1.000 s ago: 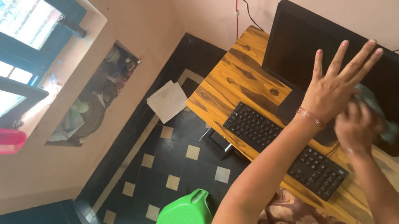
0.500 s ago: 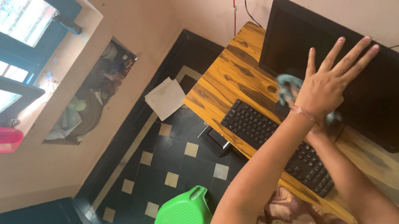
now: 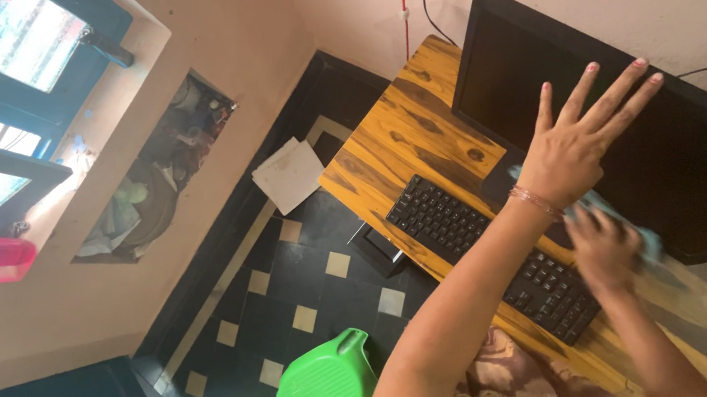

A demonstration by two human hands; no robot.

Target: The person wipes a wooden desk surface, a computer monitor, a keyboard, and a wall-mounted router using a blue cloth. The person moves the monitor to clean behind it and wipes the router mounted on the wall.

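- Head view: we logged the left hand (image 3: 571, 156) spread flat against the black monitor (image 3: 509, 69), fingers wide apart and gripping nothing, just bracing the screen.
- A thin bracelet (image 3: 534, 200) sat on that wrist.
- The right hand (image 3: 604, 247) was below the left one, fingers curled around a teal cloth (image 3: 643, 235). The hand was blurred, so we could not tell how tight the grip was.
- The cloth was pressed on the lower part of the screen, near its bottom edge, and partly hidden by the hand.
- The monitor stood on a yellow wooden desk (image 3: 404, 133), with a black keyboard (image 3: 457, 221) just in front of it.
- Off the desk we saw a green plastic stool (image 3: 325, 393) on the tiled floor, a sheet of paper (image 3: 289, 175) by the wall, and cables (image 3: 402, 1) running up behind the monitor.
- Our judgement: this was mid-wipe on the screen's lower area.
- Any further pass would call for the left hand to keep the monitor steady and for light, even pressure, so that the screen neither tips nor slides towards the wall.
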